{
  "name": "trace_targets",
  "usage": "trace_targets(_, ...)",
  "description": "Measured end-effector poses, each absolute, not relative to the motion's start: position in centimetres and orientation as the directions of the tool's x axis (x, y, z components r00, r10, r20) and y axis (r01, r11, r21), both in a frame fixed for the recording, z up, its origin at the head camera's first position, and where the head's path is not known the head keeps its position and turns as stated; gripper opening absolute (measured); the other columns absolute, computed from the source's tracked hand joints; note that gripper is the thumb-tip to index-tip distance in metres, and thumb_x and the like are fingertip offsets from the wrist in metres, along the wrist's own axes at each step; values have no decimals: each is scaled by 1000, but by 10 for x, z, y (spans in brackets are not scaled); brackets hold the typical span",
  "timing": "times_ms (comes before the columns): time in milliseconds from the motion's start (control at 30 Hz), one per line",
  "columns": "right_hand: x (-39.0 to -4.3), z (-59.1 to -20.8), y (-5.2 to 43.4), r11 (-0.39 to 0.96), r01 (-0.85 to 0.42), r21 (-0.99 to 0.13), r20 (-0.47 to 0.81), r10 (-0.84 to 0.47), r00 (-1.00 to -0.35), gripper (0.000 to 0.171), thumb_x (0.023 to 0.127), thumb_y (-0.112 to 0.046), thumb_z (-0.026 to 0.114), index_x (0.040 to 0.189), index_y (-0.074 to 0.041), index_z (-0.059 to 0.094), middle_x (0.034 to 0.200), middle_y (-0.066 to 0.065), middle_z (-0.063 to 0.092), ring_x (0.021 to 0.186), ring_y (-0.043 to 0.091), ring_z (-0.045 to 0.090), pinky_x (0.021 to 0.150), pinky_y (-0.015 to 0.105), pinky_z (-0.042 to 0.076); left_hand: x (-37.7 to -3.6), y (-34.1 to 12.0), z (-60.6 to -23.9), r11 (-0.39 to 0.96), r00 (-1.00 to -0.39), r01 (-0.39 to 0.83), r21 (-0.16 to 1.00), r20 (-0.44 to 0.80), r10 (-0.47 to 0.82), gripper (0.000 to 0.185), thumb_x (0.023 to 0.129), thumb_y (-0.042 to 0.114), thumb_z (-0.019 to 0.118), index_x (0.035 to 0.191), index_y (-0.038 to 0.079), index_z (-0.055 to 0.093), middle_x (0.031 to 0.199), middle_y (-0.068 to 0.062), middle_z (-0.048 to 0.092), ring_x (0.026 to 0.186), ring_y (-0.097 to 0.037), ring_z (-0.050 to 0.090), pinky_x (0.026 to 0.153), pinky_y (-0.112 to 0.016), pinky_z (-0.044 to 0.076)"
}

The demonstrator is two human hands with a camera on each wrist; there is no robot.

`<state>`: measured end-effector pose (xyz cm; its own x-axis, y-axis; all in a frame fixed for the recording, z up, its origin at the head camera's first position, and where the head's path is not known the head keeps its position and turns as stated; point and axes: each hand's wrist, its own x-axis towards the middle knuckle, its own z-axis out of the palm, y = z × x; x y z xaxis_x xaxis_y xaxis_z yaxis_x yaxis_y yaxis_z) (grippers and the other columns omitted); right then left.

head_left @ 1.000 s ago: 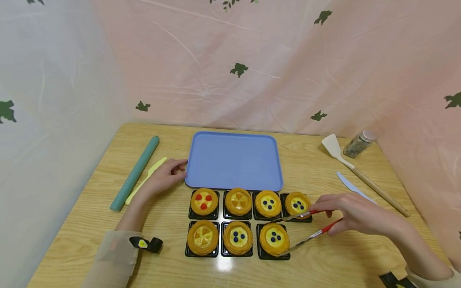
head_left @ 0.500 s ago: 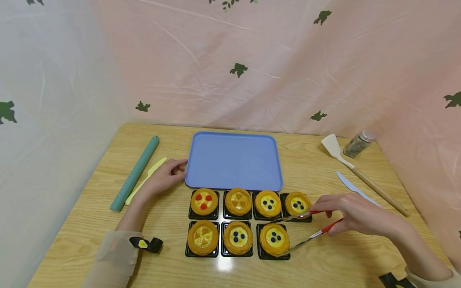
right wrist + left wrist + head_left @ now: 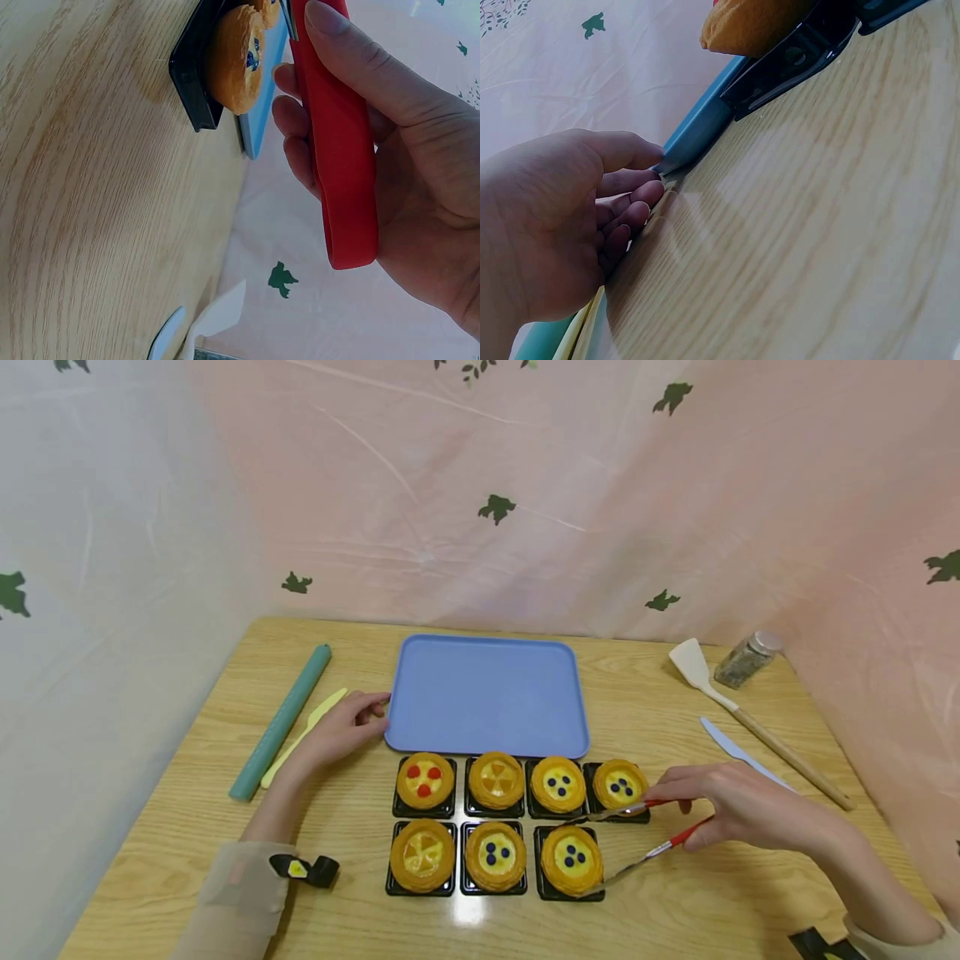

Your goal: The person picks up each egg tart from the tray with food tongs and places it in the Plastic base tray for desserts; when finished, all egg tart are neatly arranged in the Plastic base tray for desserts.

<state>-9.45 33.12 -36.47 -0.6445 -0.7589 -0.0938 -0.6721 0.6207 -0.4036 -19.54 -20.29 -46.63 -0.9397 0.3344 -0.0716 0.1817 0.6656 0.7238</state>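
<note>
In the head view my right hand (image 3: 738, 802) holds a pair of red-handled metal tongs (image 3: 678, 835). Their spread arms flank a blueberry-topped tart (image 3: 572, 858) in a black square tray, front right of the group. The right wrist view shows my thumb along the red handle (image 3: 341, 150), fingers curled behind it. At the left edge of a blue serving tray (image 3: 487, 697), my left hand (image 3: 348, 722) pinches the rim near its front corner, thumb and fingertips against it. In the left wrist view the other fingers (image 3: 630, 214) curl beneath, close to the tabletop.
More tarts fill two rows: a red-topped one (image 3: 424, 781), orange-wedge ones (image 3: 495, 781) and blueberry ones (image 3: 558, 785). Left lie a teal rod (image 3: 281, 722) and a yellow knife (image 3: 330, 702). Right are a spatula (image 3: 757, 727), a pale blue knife (image 3: 738, 752) and a spice jar (image 3: 747, 660).
</note>
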Motion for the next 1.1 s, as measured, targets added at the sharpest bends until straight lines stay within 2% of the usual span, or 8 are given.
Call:
trace_targets(733,-94,-359,329,596,-693,-405,-65,-775,-629,65,71,-27,93,130,-35,68,115,-21,67,84,-10,55,66,18,46,-199,-206,-465,656,-937,187,731,-67,342,51,101,21,64,146,-1,54,112,-14,62,94,-20,52,83,-32,42)
trace_targets(900,-95,-357,330,579,-708,-403,-34,-783,-621,63,73,-31,92,131,-31,69,116,-19,67,86,-10,57,66,17,45,-200,-207,-465,658,-936,183,731,-76,345,53,101,21,63,147,-1,53,113,-15,61,94,-20,52,83,-32,43)
trace_targets(1100,-96,-351,335,606,-659,-447,-42,-750,-660,60,79,-32,87,135,-25,66,119,-18,65,90,-7,58,67,19,48,-199,-206,-463,655,-936,183,733,-74,344,52,101,22,64,147,-1,54,112,-15,61,93,-19,52,82,-30,42)
